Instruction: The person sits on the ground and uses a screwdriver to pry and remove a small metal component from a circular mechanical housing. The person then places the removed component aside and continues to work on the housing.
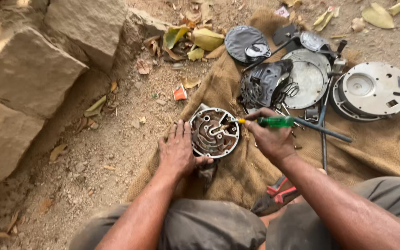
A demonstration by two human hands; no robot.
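A round, rusty metal housing (213, 133) with inner ribs stands on the burlap sack (237, 173) in front of me. My left hand (178, 150) rests flat against its left side, thumb under its lower edge. My right hand (270, 137) grips a screwdriver with a green and yellow handle (274, 121). The screwdriver's tip points left into the middle of the housing.
Further back on the sack lie round metal plates (375, 89), a grey disc (245, 42), a black ribbed part (265, 82), loose springs and a long metal wrench (324, 130). Red-handled pliers (278, 192) lie by my knee. Large stones (28, 69) stand left, with dry leaves on the dirt.
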